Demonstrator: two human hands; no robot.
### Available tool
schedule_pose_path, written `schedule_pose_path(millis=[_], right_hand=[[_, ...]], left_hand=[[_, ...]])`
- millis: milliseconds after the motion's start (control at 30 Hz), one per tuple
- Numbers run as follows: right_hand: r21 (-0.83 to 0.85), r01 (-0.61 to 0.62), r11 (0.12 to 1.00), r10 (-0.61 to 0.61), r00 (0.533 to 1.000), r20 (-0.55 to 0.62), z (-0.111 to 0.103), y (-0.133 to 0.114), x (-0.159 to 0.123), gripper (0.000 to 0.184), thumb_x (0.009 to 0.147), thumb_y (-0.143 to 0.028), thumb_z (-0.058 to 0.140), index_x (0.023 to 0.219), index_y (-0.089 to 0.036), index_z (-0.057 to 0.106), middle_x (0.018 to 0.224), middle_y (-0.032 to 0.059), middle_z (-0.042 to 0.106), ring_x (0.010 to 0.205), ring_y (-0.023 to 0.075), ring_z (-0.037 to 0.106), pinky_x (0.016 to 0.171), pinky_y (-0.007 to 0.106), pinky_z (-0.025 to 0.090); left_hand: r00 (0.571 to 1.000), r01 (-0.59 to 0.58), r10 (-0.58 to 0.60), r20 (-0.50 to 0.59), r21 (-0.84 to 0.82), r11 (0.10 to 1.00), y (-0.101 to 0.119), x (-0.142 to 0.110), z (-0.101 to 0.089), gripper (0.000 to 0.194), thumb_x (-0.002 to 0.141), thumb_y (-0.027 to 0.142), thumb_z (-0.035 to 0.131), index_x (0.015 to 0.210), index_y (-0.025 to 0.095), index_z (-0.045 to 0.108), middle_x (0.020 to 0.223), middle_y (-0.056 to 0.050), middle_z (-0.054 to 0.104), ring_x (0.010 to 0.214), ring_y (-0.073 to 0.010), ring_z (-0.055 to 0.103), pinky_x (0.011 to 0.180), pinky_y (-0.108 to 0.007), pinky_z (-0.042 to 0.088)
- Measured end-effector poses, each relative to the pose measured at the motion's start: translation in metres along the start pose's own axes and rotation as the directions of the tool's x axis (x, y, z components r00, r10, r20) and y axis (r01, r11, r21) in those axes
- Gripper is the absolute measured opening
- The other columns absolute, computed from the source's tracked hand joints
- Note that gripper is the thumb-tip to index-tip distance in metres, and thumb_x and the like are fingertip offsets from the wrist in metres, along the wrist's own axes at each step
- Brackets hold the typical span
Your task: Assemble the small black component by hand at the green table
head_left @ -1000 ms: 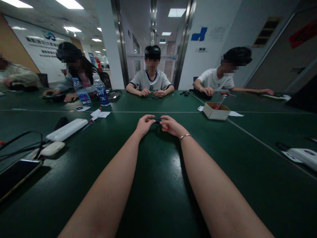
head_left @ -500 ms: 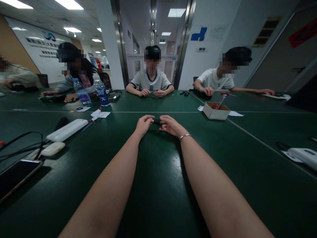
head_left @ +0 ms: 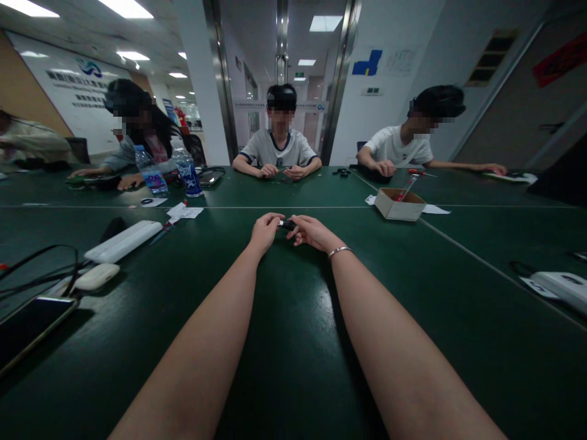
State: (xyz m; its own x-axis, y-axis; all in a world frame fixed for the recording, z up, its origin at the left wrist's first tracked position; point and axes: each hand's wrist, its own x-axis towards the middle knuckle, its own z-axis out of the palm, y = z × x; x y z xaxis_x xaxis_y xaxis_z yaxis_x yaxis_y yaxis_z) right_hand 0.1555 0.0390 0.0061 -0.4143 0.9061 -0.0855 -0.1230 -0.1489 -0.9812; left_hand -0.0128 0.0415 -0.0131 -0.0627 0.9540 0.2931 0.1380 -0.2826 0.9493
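Note:
Above the far middle of the green table, my two hands meet at a small black cylinder with a silvery section (head_left: 287, 225); its exact kind is too small to tell. My left hand (head_left: 266, 231) pinches its silvery end between thumb and fingers. From the other side, the fingertips of my right hand (head_left: 312, 232) grip the black end, with the lower fingers curled beneath. A bracelet (head_left: 340, 251) circles my right wrist. Parts of the cylinder are covered by the fingers.
Left on the green table (head_left: 293, 366) lie a white power bank (head_left: 123, 242), a white case (head_left: 97, 277), a phone (head_left: 34, 327) and cables. Two bottles (head_left: 187, 171) stand beyond. An open box (head_left: 400, 205) holding tools sits at right. Several people sit across, one directly opposite (head_left: 277, 150).
My right hand has shifted slightly left, closer to my left hand, and its fingers have moved along the black cylinder. My left hand stays nearly in place.

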Motion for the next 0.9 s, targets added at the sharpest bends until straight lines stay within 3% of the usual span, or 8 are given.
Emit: schedule_pose_path(millis=[100, 167, 333, 400, 533, 700, 833, 900], right_hand=[[0.052, 0.092, 0.994, -0.094, 0.995, 0.039, -0.0006, 0.0, -0.0021, 0.037, 0.079, -0.006, 0.071, 0.107, -0.02, 0.051, 0.084, -0.0001, 0.064, 0.049, 0.0066, 0.057, 0.056, 0.023, 0.059], [0.099, 0.121, 0.988, -0.124, 0.992, 0.032, -0.0007, -0.0002, -0.003, 0.051, 0.074, -0.002, 0.074, 0.113, -0.024, 0.048, 0.086, -0.0025, 0.062, 0.054, 0.0072, 0.06, 0.064, 0.026, 0.06], [0.021, 0.011, 1.0, -0.012, 1.0, 0.022, 0.0007, -0.0003, -0.0006, 0.016, 0.094, -0.026, 0.058, 0.105, -0.015, 0.051, 0.072, 0.0038, 0.063, 0.049, 0.0099, 0.057, 0.054, 0.025, 0.058], [0.032, 0.047, 0.998, -0.049, 0.998, 0.046, 0.0, 0.0002, -0.0007, 0.017, 0.091, -0.019, 0.061, 0.106, -0.017, 0.051, 0.077, 0.0024, 0.064, 0.049, 0.0084, 0.056, 0.055, 0.025, 0.059], [0.099, 0.117, 0.988, -0.122, 0.991, 0.046, -0.0017, 0.0012, -0.0016, 0.049, 0.076, -0.004, 0.07, 0.113, -0.025, 0.046, 0.091, -0.0028, 0.062, 0.053, 0.0071, 0.06, 0.065, 0.029, 0.061], [0.019, 0.027, 0.999, -0.028, 0.999, 0.039, -0.0009, 0.0006, -0.0006, 0.022, 0.09, -0.021, 0.062, 0.106, -0.019, 0.047, 0.076, 0.0013, 0.063, 0.046, 0.0088, 0.056, 0.052, 0.025, 0.058], [0.09, 0.115, 0.989, -0.123, 0.988, 0.088, -0.0026, 0.0003, -0.0024, 0.054, 0.074, -0.003, 0.071, 0.112, -0.027, 0.042, 0.094, -0.0027, 0.064, 0.053, 0.008, 0.06, 0.055, 0.025, 0.059], [0.092, 0.109, 0.99, -0.117, 0.989, 0.088, -0.0026, 0.0002, -0.0025, 0.059, 0.073, -0.005, 0.073, 0.116, -0.029, 0.039, 0.091, -0.0037, 0.063, 0.054, 0.009, 0.061, 0.057, 0.026, 0.059]], left_hand=[[1.0, 0.0, 0.0, -0.013, 0.018, 1.0, -0.0017, 0.0013, -0.0004, 0.025, 0.08, 0.024, 0.05, 0.091, 0.014, 0.07, 0.07, -0.003, 0.059, 0.062, -0.0127, 0.05, 0.061, -0.024, 0.041], [1.0, 0.0, 0.0, -0.017, 0.022, 1.0, -0.0025, 0.0017, -0.0004, 0.026, 0.08, 0.024, 0.049, 0.091, 0.015, 0.07, 0.07, -0.003, 0.059, 0.062, -0.013, 0.051, 0.061, -0.024, 0.042], [1.0, 0.006, -0.005, -0.006, 0.008, 1.0, -0.0024, 0.0015, -0.0001, 0.025, 0.08, 0.024, 0.049, 0.091, 0.015, 0.07, 0.074, -0.004, 0.062, 0.064, -0.0132, 0.052, 0.064, -0.024, 0.043], [1.0, 0.01, -0.009, -0.016, 0.012, 1.0, -0.002, 0.0016, -0.0003, 0.024, 0.08, 0.023, 0.049, 0.09, 0.015, 0.07, 0.075, -0.004, 0.062, 0.065, -0.0134, 0.053, 0.065, -0.025, 0.044], [1.0, 0.006, -0.006, -0.011, 0.01, 1.0, -0.0013, 0.0017, -0.0004, 0.023, 0.08, 0.022, 0.049, 0.09, 0.015, 0.069, 0.076, -0.004, 0.062, 0.065, -0.0135, 0.053, 0.064, -0.024, 0.044], [1.0, 0.001, 0.0, -0.004, 0.015, 1.0, -0.0017, 0.0012, -0.0003, 0.023, 0.08, 0.022, 0.049, 0.09, 0.015, 0.069, 0.075, -0.003, 0.062, 0.064, -0.0131, 0.052, 0.062, -0.024, 0.043], [1.0, 0.004, -0.004, -0.019, 0.019, 1.0, -0.0024, 0.0015, -0.0002, 0.023, 0.079, 0.022, 0.05, 0.091, 0.015, 0.068, 0.072, -0.003, 0.06, 0.063, -0.0132, 0.051, 0.06, -0.023, 0.041], [1.0, 0.01, -0.01, -0.013, 0.013, 1.0, -0.002, 0.0013, 0.0004, 0.023, 0.078, 0.022, 0.05, 0.092, 0.015, 0.068, 0.073, -0.003, 0.06, 0.063, -0.0129, 0.051, 0.06, -0.023, 0.041]])
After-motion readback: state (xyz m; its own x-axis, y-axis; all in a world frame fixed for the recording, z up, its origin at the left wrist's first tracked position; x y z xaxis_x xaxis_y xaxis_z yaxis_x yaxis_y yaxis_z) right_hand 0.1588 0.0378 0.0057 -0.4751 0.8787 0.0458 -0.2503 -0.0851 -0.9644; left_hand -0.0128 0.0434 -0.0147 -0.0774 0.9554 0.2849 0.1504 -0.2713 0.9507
